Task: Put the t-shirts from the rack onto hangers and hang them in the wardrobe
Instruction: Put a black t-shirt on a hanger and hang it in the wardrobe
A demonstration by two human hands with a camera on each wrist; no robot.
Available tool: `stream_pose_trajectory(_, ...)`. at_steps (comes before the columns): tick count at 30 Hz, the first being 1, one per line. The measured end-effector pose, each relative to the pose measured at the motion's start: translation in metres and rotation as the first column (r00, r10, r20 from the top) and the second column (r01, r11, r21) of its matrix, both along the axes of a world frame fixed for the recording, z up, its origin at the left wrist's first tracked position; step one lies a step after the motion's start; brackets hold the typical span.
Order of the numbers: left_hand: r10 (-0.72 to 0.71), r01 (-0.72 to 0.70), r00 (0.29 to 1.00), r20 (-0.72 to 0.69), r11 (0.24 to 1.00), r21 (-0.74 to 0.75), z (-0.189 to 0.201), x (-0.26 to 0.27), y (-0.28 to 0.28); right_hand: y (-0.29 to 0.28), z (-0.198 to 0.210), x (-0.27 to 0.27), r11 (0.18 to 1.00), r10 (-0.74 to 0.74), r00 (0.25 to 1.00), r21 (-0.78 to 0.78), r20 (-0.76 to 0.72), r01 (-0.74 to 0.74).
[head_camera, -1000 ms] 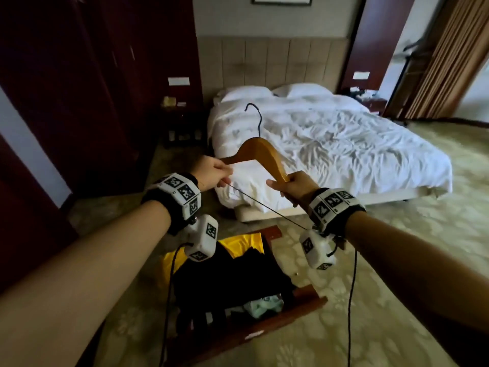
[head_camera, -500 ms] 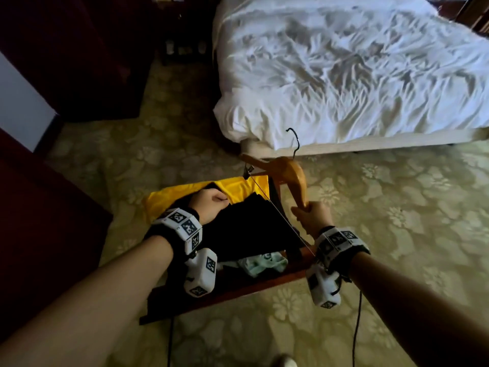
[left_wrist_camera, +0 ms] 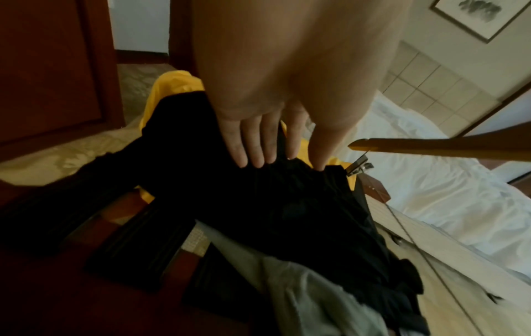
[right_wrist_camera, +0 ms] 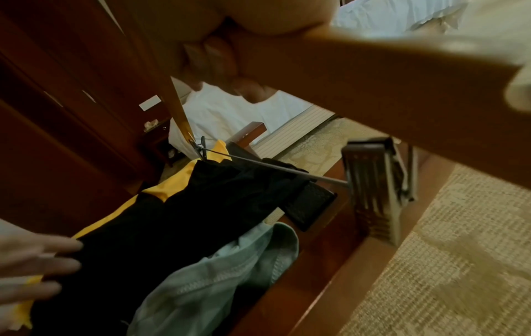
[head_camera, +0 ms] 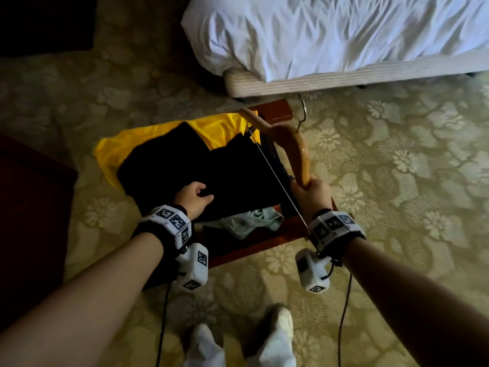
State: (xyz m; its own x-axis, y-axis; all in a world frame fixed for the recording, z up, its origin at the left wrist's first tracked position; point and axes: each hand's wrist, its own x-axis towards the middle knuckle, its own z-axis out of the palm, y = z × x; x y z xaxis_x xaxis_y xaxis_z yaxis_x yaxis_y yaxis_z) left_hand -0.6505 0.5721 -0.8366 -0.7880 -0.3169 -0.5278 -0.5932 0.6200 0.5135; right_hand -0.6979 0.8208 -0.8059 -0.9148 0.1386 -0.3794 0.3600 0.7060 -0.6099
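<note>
A low wooden rack [head_camera: 275,241] stands on the carpet with a black t-shirt [head_camera: 232,170] on top, a yellow one [head_camera: 219,125] beneath it and a pale green one [head_camera: 248,221] at its near edge. My left hand [head_camera: 194,196] reaches down with straight fingers [left_wrist_camera: 258,145] whose tips touch the black t-shirt [left_wrist_camera: 273,204]. My right hand [head_camera: 312,192] grips one arm of a wooden hanger [head_camera: 293,144] with a metal hook and bar, held over the rack's right side. In the right wrist view the hanger [right_wrist_camera: 373,75] fills the top.
The bed [head_camera: 344,35] with white bedding lies just beyond the rack. Dark wooden wardrobe panels [left_wrist_camera: 51,68] rise on the left. Patterned carpet [head_camera: 397,181] surrounds the rack, and my feet in white socks [head_camera: 238,343] stand close to its near edge.
My left hand let go of the hanger and dropped onto the black t-shirt on the rack. My right hand lowered the hanger beside the rack. My head tilted down.
</note>
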Motion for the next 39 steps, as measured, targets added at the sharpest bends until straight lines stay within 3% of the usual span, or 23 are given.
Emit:
stream_pose_trajectory(3, -0.054, 0.054, 0.998, 0.033, 0.998, -0.019, -0.021, 0.009, 0.003, 0.000, -0.004, -0.001, 1.000, 0.007, 1.000, 0.001, -0.026, -0.007)
stream_pose_trajectory(8, -0.058, 0.040, 0.987, 0.150, 0.992, 0.122, -0.040, 0.022, 0.009, -0.004, -0.004, 0.001, 1.000, 0.019, 0.999, 0.016, -0.030, -0.018)
stream_pose_trajectory(20, -0.071, 0.086, 0.992, 0.108, 0.987, -0.139, -0.047, 0.027, 0.003, 0.014, -0.027, 0.015, 0.984, -0.175, 0.981, -0.022, -0.087, 0.174)
stream_pose_trajectory(25, -0.089, 0.088, 0.996, 0.000, 0.974, -0.208, -0.026, 0.026, -0.006, 0.023, -0.011, 0.002, 0.988, -0.153, 0.986, 0.008, -0.072, 0.154)
stream_pose_trajectory(31, -0.057, 0.041, 0.985, -0.162, 0.994, -0.098, 0.013, 0.010, -0.022, 0.009, 0.011, 0.008, 0.965, -0.238, 0.970, -0.128, -0.044, 0.230)
stream_pose_trajectory(39, -0.025, 0.009, 0.963, -0.267, 0.998, -0.059, 0.125, -0.017, -0.017, -0.030, 0.087, 0.002, 0.930, -0.196, 0.980, -0.321, -0.023, 0.178)
